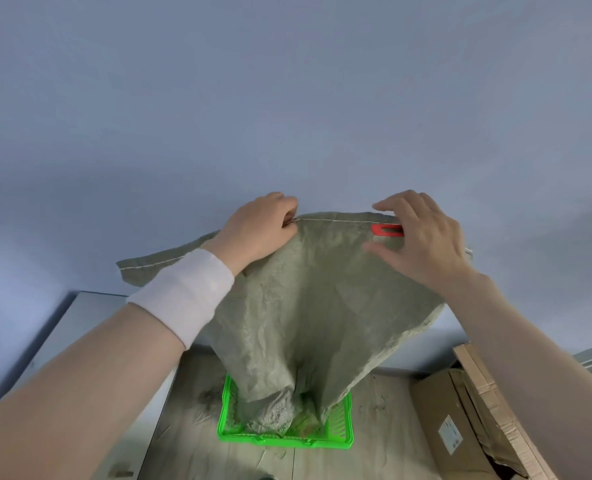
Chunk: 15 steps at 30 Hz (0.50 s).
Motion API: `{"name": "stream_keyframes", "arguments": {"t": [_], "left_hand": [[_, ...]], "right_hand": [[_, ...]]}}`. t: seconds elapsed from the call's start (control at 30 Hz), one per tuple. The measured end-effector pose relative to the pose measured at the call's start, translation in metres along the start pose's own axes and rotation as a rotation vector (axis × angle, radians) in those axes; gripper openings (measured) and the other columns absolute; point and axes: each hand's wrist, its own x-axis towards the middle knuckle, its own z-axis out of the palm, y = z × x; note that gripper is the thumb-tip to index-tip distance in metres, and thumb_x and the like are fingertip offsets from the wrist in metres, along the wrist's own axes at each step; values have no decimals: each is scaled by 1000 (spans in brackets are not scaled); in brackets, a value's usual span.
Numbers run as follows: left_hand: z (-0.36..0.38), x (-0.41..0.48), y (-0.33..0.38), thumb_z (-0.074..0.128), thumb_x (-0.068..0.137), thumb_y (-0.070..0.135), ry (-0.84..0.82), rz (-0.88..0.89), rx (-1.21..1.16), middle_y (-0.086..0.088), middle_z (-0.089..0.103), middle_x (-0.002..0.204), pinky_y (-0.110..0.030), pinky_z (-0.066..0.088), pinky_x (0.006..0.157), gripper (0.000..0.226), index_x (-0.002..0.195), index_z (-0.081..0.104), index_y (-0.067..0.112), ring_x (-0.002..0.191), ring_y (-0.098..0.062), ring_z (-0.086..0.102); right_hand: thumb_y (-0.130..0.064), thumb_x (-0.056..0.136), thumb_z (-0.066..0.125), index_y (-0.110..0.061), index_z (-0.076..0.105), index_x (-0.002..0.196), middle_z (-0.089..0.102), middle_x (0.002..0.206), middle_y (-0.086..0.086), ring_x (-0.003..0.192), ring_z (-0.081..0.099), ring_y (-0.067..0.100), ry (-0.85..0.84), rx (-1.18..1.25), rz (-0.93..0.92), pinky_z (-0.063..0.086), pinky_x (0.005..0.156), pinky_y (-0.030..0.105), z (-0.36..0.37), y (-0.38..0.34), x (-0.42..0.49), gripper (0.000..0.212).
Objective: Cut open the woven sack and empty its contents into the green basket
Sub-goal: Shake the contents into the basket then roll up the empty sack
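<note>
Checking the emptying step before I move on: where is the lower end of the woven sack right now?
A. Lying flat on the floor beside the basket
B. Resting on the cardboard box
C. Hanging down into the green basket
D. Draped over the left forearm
C: both hands, left hand and right hand, hold the woven sack up by its stitched edge, and its lower end drops inside the green basket.

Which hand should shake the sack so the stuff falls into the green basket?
Probably the left hand: it pinches the sack at its stitched top edge, over the basket. The right hand also holds a red cutter, so its grip looks looser.
</note>
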Motion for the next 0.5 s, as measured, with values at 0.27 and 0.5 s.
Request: {"name": "stream_keyframes", "arguments": {"t": [0.27,0.5], "left_hand": [[-48,14,28,44,92,22,-396,-142,-83,1,40,66,-27,27,53,29,64,39,15,59,-13,36],[-43,12,39,39,91,10,-352,-528,-813,-4,62,55,-16,48,43,25,75,57,6,42,-11,59]], "right_hand": [[-42,82,62,-20,42,69,45,63,-4,63,48,17,-597,414,432,34,57,26,-14,-15,30,33],[-47,79,65,-16,37,57,43,45,-5,36,32,8,-827,745,480,28,40,15,-39,-40,41,47]]}}
